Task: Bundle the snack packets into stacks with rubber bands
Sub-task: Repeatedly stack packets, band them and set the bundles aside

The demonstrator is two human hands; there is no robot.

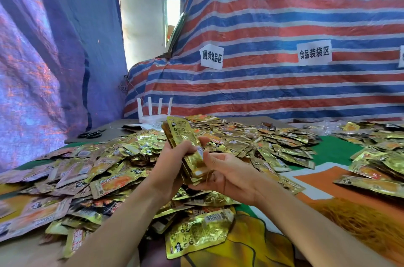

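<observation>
Two grips, left hand (172,157) and right hand (227,176), clasp the tilted packet stack (181,133) between them.

Third paper sign (401,56): cut by right edge, text unreadable. Loose packets (26,212), lower left: blurred. Packet stack (181,133): lower end hidden between left hand (172,161) and right hand (229,176).

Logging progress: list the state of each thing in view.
stack of packets, upright, held by both hands.
left hand, grips the stack's middle.
right hand, curled round its lower end.
loose packets, heaped unbundled on the table.
scissors, lying flat, untouched.
router, antennas upright.
</observation>
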